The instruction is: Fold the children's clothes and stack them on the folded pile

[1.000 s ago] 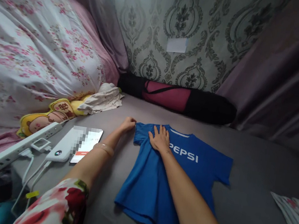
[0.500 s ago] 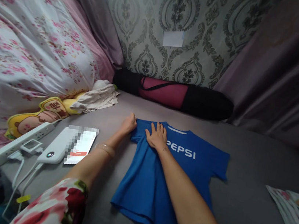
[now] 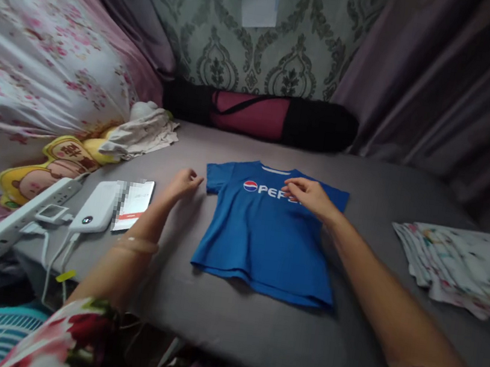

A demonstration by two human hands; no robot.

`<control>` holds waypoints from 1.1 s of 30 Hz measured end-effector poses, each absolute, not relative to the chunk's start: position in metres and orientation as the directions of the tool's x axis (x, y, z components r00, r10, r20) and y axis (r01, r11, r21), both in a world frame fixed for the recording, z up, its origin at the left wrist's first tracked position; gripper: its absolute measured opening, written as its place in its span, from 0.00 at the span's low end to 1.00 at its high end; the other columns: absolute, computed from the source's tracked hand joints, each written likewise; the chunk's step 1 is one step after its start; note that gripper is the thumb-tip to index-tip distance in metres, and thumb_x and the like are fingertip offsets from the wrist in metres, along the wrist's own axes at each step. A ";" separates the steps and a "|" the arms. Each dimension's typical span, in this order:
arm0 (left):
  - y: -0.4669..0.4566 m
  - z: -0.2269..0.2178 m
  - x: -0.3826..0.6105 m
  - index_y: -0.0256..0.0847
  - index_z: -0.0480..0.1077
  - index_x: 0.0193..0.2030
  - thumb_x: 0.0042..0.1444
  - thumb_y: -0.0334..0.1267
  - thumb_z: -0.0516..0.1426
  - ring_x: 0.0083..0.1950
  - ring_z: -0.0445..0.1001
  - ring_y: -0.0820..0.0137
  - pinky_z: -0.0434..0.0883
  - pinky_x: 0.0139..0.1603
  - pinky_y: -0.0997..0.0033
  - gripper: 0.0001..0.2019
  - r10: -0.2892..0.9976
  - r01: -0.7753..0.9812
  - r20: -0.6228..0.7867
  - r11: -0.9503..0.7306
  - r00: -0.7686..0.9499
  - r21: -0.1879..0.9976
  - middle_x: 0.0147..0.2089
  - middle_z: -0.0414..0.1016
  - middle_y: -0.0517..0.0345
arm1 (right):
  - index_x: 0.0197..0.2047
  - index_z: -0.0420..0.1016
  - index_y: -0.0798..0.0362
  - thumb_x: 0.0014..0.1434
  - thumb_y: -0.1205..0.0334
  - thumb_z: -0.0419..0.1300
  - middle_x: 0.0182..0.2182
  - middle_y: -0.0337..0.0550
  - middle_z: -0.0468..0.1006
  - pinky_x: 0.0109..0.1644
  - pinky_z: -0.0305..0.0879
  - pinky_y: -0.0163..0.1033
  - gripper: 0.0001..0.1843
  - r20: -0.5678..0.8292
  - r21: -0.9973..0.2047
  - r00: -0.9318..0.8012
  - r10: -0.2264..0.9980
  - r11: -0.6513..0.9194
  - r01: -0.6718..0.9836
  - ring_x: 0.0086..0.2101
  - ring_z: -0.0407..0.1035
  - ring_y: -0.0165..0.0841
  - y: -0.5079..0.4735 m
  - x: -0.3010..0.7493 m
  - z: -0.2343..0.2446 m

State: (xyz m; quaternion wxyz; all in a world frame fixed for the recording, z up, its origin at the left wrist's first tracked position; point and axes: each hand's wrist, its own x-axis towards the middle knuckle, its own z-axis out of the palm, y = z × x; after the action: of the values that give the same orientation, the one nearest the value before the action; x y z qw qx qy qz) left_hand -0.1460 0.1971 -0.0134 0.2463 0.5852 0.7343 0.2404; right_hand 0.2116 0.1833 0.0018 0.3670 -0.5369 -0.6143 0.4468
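On grey cloth-covered surface (image 3: 274, 333), margin before front edge: blue short-sleeved fabric T-shirt (image 3: 264, 241), under half-open, empty right hand (image 3: 309, 197), just beside half-open, empty left hand (image 3: 185, 183).

Shirt lettering (image 3: 270, 192) partly covered, phone (image 3: 134, 206) part-pixelated

Blue shirt (image 3: 266, 241) spread flat, left hand (image 3: 185, 183) beside, right hand (image 3: 313, 199) over
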 end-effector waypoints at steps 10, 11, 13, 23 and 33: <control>0.038 0.001 -0.128 0.38 0.68 0.46 0.45 0.61 0.60 0.32 0.75 0.67 0.71 0.33 0.69 0.30 0.940 0.562 -0.341 0.291 -0.017 0.774 0.32 0.77 0.55 | 0.35 0.72 0.55 0.58 0.55 0.59 0.27 0.42 0.76 0.26 0.67 0.32 0.11 -0.280 -0.830 -0.021 0.960 -0.231 0.508 0.24 0.70 0.28 0.021 0.286 0.005; 0.028 0.000 -0.124 0.38 0.68 0.48 0.44 0.61 0.61 0.33 0.76 0.66 0.71 0.33 0.69 0.31 0.947 0.560 -0.322 0.268 -0.003 0.784 0.33 0.77 0.55 | 0.38 0.72 0.55 0.58 0.55 0.58 0.28 0.42 0.76 0.26 0.66 0.32 0.12 -0.284 -0.808 -0.036 0.958 -0.219 0.547 0.25 0.70 0.28 0.008 0.286 0.004; 0.014 -0.002 -0.118 0.39 0.66 0.51 0.42 0.58 0.64 0.35 0.75 0.65 0.70 0.33 0.69 0.34 0.956 0.537 -0.290 0.223 0.043 0.814 0.34 0.77 0.55 | 0.47 0.71 0.55 0.57 0.55 0.58 0.32 0.42 0.76 0.27 0.67 0.33 0.16 -0.251 -0.754 -0.068 0.966 -0.151 0.639 0.25 0.70 0.28 -0.013 0.284 0.001; 0.000 -0.022 -0.108 0.38 0.61 0.56 0.51 0.49 0.57 0.32 0.69 0.71 0.66 0.30 0.72 0.28 0.986 0.495 -0.151 0.100 0.065 0.863 0.34 0.69 0.60 | 0.61 0.62 0.54 0.58 0.66 0.51 0.49 0.51 0.73 0.41 0.65 0.41 0.26 0.012 -0.218 -0.039 0.999 0.040 0.975 0.40 0.72 0.40 -0.045 0.247 -0.006; -0.009 -0.017 -0.109 0.41 0.61 0.61 0.51 0.39 0.54 0.29 0.61 0.74 0.62 0.30 0.75 0.28 0.983 0.498 -0.084 -0.007 0.161 0.867 0.33 0.66 0.62 | 0.47 0.73 0.50 0.61 0.65 0.49 0.39 0.47 0.76 0.36 0.64 0.41 0.14 0.165 -0.060 -0.055 0.985 0.066 0.996 0.36 0.72 0.38 -0.043 0.258 -0.019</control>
State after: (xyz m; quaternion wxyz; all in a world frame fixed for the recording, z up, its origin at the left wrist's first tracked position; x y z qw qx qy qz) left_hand -0.1089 -0.0094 -0.0174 0.4072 0.6441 0.5749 0.2980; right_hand 0.2580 -0.0428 -0.0189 0.0809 -0.6825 -0.7256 -0.0347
